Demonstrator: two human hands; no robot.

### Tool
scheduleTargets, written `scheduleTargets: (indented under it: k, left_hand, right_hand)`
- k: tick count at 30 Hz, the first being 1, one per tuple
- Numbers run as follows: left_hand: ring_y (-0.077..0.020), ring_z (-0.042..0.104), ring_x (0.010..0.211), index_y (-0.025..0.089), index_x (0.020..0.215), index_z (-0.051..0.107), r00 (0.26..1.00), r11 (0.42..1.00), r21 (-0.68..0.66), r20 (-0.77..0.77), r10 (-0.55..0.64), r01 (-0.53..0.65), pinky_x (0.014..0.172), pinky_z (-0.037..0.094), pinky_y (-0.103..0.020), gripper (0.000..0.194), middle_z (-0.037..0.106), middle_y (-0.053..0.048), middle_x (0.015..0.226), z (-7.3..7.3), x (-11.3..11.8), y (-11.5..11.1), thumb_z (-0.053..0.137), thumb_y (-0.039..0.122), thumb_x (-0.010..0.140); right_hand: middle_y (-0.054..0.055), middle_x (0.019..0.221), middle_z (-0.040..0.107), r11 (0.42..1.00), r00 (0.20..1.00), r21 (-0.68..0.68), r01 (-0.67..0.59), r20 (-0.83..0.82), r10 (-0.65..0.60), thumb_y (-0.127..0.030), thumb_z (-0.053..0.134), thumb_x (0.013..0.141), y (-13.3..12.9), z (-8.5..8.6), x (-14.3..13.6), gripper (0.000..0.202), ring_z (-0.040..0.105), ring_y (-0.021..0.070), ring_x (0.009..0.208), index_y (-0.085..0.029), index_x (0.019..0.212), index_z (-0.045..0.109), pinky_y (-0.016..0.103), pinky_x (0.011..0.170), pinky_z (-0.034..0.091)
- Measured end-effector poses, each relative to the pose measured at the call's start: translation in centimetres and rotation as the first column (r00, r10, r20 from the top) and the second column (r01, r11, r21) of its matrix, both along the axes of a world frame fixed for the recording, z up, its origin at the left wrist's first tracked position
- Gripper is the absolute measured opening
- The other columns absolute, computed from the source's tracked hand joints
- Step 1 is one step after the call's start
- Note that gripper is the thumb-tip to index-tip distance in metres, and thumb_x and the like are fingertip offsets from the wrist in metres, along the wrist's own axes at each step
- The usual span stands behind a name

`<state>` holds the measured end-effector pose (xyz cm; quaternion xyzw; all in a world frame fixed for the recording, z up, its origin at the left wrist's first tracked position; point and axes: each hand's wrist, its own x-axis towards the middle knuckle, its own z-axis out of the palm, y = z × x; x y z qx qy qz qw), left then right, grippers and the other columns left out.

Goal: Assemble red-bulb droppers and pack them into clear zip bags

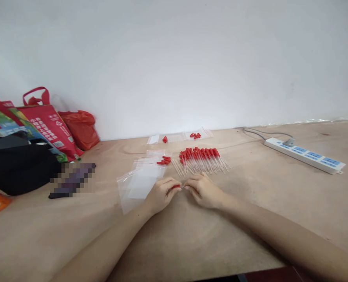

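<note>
My left hand [161, 194] pinches a small red cap-like piece [176, 186] between thumb and fingers. Facing it, my right hand [202, 192] is closed on a thin pale stick [182, 187] whose tip meets the red piece; most of the stick is hidden by the fingers. Just beyond both hands lies a row of pale sticks with red ends [200, 156]. A few bare pale sticks [178, 167] lie at its left. Loose red pieces [164, 161] rest on clear zip bags [141, 178] beside my left hand.
Farther back, more small bags [176, 137] carry red pieces [195, 136]. A white power strip [305, 155] with a plugged-in grey cord lies right. At left are a pixelated dark flat object [74, 181], black cloth [21, 168], a printed shopping bag [49, 127] and a red plastic bag [80, 129].
</note>
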<state>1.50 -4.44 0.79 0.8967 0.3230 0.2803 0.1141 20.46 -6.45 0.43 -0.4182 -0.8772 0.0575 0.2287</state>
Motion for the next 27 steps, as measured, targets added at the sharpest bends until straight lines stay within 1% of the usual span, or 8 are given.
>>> scheduleTargets:
  k: [2,5,8,12,16,20,25,27]
  left_hand:
    - [-0.0176,0.055,0.083,0.019,0.094,0.058,0.998,0.998,0.040,-0.036,0.054,-0.052,0.077,0.042,-0.032,0.018,0.062,-0.005,0.088,0.3,-0.6,0.6,0.048,0.027,0.081]
    - [-0.0229,0.049,0.098,0.019,0.108,0.052,0.971,0.969,0.115,-0.069,0.227,-0.219,0.085,0.038,-0.038,0.035,0.057,-0.008,0.103,0.3,-1.8,1.6,0.056,0.030,0.076]
    - [-0.0252,0.045,0.103,0.018,0.111,0.050,0.920,0.925,0.110,-0.115,0.375,-0.363,0.087,0.037,-0.041,0.038,0.053,-0.009,0.107,-0.2,-2.6,2.3,0.055,0.031,0.076]
    - [-0.0247,0.045,0.104,0.017,0.110,0.050,0.900,0.917,0.019,-0.184,0.396,-0.399,0.088,0.036,-0.041,0.035,0.051,-0.009,0.108,-1.1,-2.8,2.5,0.052,0.032,0.078]
    - [-0.0234,0.046,0.103,0.019,0.105,0.053,0.906,0.924,0.012,-0.189,0.378,-0.383,0.089,0.036,-0.041,0.029,0.051,-0.008,0.107,-1.5,-2.8,2.5,0.049,0.032,0.080]
    - [-0.0241,0.046,0.103,0.018,0.104,0.055,0.899,0.920,0.017,-0.206,0.386,-0.391,0.089,0.036,-0.042,0.029,0.051,-0.009,0.107,-1.5,-2.8,2.6,0.048,0.033,0.080]
    - [-0.0243,0.047,0.103,0.018,0.104,0.055,0.903,0.925,0.029,-0.209,0.376,-0.378,0.090,0.036,-0.042,0.029,0.052,-0.010,0.106,-1.5,-2.7,2.5,0.049,0.031,0.080]
    - [-0.0245,0.047,0.103,0.017,0.105,0.055,0.903,0.926,0.026,-0.212,0.374,-0.377,0.090,0.036,-0.042,0.029,0.052,-0.010,0.107,-1.4,-2.7,2.4,0.049,0.031,0.080]
  right_hand:
    - [0.005,0.081,0.061,0.996,0.994,0.015,0.093,0.057,-0.094,-0.022,0.043,0.082,0.3,0.6,0.1,0.019,0.052,0.0170,0.080,-0.019,0.079,0.061,0.030,0.070,0.026]
    - [0.004,0.079,0.062,0.963,0.963,-0.035,0.268,0.035,-0.266,-0.022,0.042,0.080,1.6,1.4,0.7,0.020,0.054,0.0162,0.077,-0.019,0.076,0.062,0.029,0.069,0.027]
    - [0.004,0.082,0.064,0.858,0.857,-0.106,0.503,-0.065,-0.511,-0.024,0.040,0.080,4.2,1.8,1.3,0.021,0.055,0.0160,0.075,-0.018,0.080,0.061,0.027,0.067,0.030]
    - [0.007,0.085,0.065,0.686,0.680,-0.133,0.715,-0.094,-0.727,-0.024,0.040,0.079,7.9,1.5,1.3,0.024,0.057,0.0202,0.081,-0.016,0.093,0.057,0.030,0.070,0.030]
    - [0.009,0.084,0.064,0.617,0.616,-0.146,0.773,-0.055,-0.786,-0.024,0.041,0.079,9.9,0.6,0.7,0.021,0.057,0.0220,0.081,-0.015,0.092,0.055,0.034,0.073,0.029]
    - [0.009,0.090,0.063,0.655,0.653,-0.078,0.752,-0.052,-0.756,-0.027,0.041,0.079,9.9,0.3,0.1,0.021,0.055,0.0219,0.085,-0.016,0.087,0.056,0.035,0.076,0.027]
    - [0.006,0.088,0.063,0.837,0.837,0.014,0.547,-0.038,-0.546,-0.033,0.042,0.080,8.7,0.7,-1.7,0.023,0.052,0.0200,0.088,-0.021,0.081,0.061,0.033,0.076,0.026]
    - [0.006,0.089,0.064,0.870,0.870,0.015,0.493,0.021,-0.493,-0.032,0.043,0.079,8.3,0.7,-2.5,0.023,0.051,0.0203,0.090,-0.021,0.080,0.063,0.033,0.076,0.026]
